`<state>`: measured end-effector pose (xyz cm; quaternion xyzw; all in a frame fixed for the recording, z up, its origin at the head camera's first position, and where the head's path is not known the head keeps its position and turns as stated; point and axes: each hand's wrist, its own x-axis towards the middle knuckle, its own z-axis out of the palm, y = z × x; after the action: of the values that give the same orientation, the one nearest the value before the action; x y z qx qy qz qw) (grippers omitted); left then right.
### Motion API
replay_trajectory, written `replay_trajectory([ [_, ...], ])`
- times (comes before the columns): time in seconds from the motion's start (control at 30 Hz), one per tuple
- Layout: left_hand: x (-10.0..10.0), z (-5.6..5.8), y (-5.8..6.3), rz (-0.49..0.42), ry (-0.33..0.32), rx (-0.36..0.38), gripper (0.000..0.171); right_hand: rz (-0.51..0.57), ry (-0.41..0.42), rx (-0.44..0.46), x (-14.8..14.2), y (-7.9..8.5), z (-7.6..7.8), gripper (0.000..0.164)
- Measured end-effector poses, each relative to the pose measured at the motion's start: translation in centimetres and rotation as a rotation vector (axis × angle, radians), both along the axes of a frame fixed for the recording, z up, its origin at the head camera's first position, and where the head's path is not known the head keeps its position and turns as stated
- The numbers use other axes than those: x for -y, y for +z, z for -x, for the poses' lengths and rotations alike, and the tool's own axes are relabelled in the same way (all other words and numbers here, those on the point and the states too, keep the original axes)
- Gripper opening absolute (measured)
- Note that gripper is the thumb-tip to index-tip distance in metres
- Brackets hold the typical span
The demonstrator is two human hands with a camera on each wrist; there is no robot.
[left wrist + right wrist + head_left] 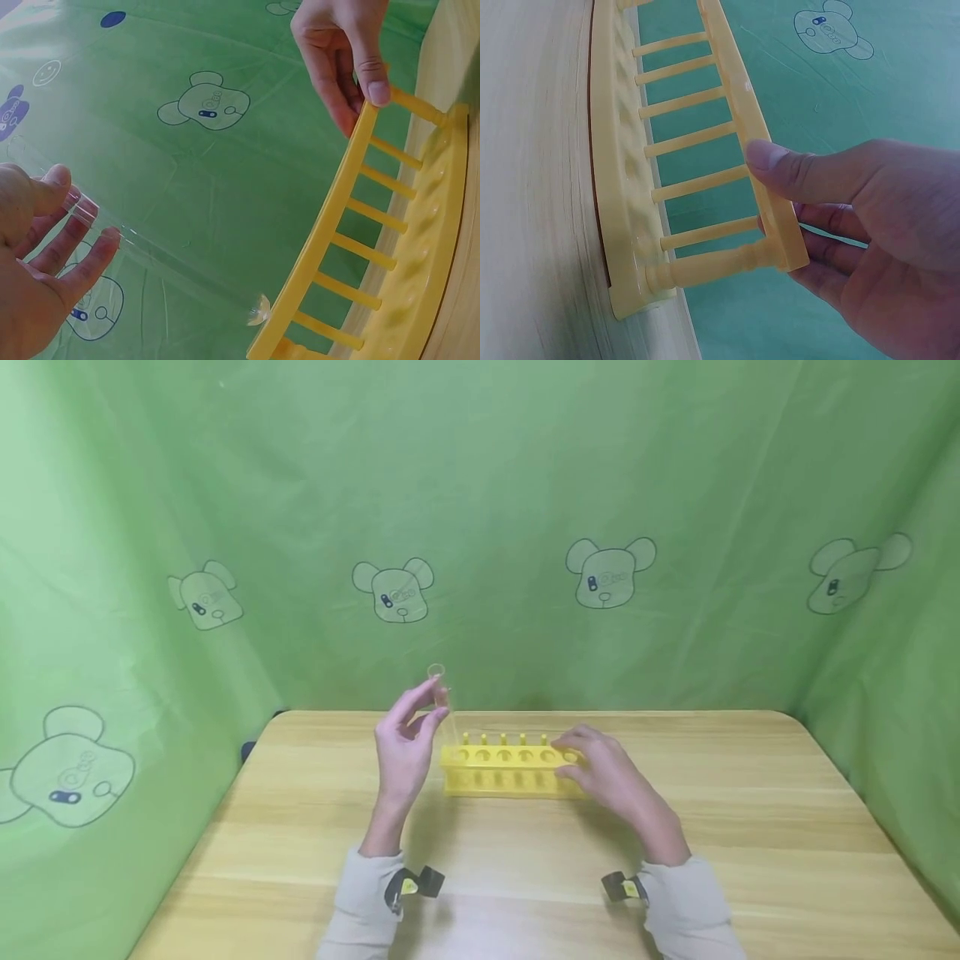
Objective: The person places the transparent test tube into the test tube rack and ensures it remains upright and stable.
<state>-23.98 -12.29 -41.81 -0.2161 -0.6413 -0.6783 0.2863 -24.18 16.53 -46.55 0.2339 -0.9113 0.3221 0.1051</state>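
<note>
A clear test tube (180,266) is pinched near its upper part between the thumb and fingers of my left hand (405,743). It slants, its rounded bottom right at the left end of the yellow test tube rack (510,783) in the head view. The rack stands upright on the table, with a row of holes in its top plate and a row of pegs behind. My right hand (603,768) grips the rack's right end, the thumb (776,157) on the near edge of the top plate and the fingers behind it.
The wooden table (525,885) carries the rack near its back edge. A green curtain (487,468) with printed bear faces hangs behind and along both sides. Each wrist has a small black camera (429,881) strapped on over a light sleeve.
</note>
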Motion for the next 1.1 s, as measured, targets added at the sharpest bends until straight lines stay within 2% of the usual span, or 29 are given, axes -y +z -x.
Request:
replay_trajectory([
  [0.43, -0.1, 0.2, 0.3, -0.002, -0.006, -0.015, 0.043, 0.0, -0.005, 0.014, 0.0, -0.2, 0.0, 0.041],
  [1.1, -1.2, 0.2, 0.6, -0.017, -0.029, 0.005, 0.043, -0.007, 0.002, -0.01, -0.1, -0.3, 0.0, 0.04],
])
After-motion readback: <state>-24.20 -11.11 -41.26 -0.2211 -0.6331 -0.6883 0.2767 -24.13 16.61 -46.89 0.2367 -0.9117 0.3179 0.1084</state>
